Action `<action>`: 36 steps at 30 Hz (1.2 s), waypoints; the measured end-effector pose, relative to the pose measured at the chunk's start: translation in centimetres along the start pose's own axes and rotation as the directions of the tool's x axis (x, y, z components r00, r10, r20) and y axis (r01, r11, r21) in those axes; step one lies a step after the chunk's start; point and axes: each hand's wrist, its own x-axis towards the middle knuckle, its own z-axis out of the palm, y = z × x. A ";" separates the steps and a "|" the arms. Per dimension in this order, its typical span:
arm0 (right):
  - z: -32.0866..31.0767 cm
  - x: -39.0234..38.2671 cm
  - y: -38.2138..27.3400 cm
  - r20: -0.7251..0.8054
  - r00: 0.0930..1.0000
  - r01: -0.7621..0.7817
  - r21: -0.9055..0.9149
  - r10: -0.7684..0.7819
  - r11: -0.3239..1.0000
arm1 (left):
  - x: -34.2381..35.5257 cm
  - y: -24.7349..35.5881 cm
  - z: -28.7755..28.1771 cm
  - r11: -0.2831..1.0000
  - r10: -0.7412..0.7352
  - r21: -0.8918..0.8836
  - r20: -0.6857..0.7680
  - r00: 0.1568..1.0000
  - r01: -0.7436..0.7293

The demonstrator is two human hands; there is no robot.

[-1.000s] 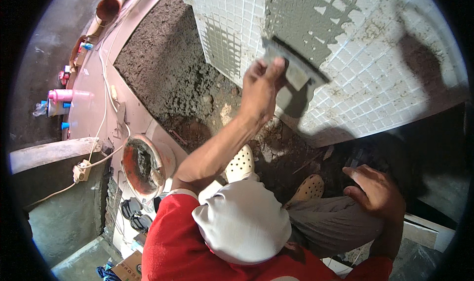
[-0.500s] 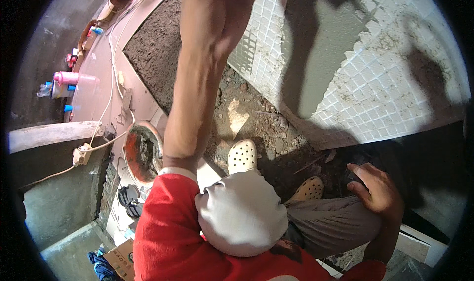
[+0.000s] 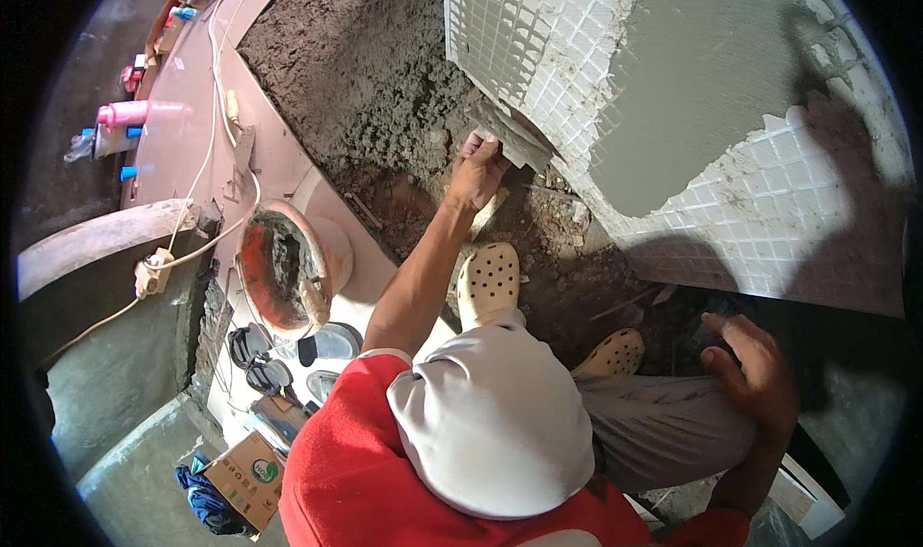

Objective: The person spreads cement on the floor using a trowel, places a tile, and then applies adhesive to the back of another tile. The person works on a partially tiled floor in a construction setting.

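My left hand (image 3: 476, 174) is closed on a flat trowel (image 3: 519, 145), its blade coated in grey mortar. The blade lies close to the left edge of a large tile (image 3: 740, 201), whose ribbed white back faces up. A broad smooth patch of wet mortar (image 3: 697, 90) covers part of that back. My right hand (image 3: 752, 369) rests at my bent knee, near the tile's lower edge; its thumb and index finger are apart and nothing shows between them. A white cloth-covered round shape (image 3: 495, 422) hides part of the lower middle.
Rough wet mortar (image 3: 356, 76) borders pinkish floor tiles (image 3: 288, 143) on the left. An orange-rimmed bucket (image 3: 322, 230) with mortar stands there, beside sandals (image 3: 332, 345). White cable (image 3: 213, 114) crosses the tiles to a socket block (image 3: 152, 273). A cardboard box (image 3: 245, 480) sits lower left.
My left arm has drawn back from the far side, and the trowel now shows beside the tile's left edge. The mortar patch looks wider. My right hand remains at the knee.
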 end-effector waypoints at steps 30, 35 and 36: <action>0.2 -0.3 1.9 -0.009 0.995 0.100 -0.021 -0.101 0.995 | 3.2 8.4 6.2 0.961 0.221 0.198 -0.118 0.968 -0.195; -0.1 0.2 2.0 -0.006 0.997 0.072 -0.039 -0.072 0.997 | 5.7 4.7 0.9 0.989 0.138 0.085 -0.295 0.946 -0.118; 0.0 0.2 2.0 -0.025 0.995 0.097 -0.048 -0.098 0.994 | 6.1 4.9 1.0 0.990 0.118 0.111 -0.324 0.939 -0.086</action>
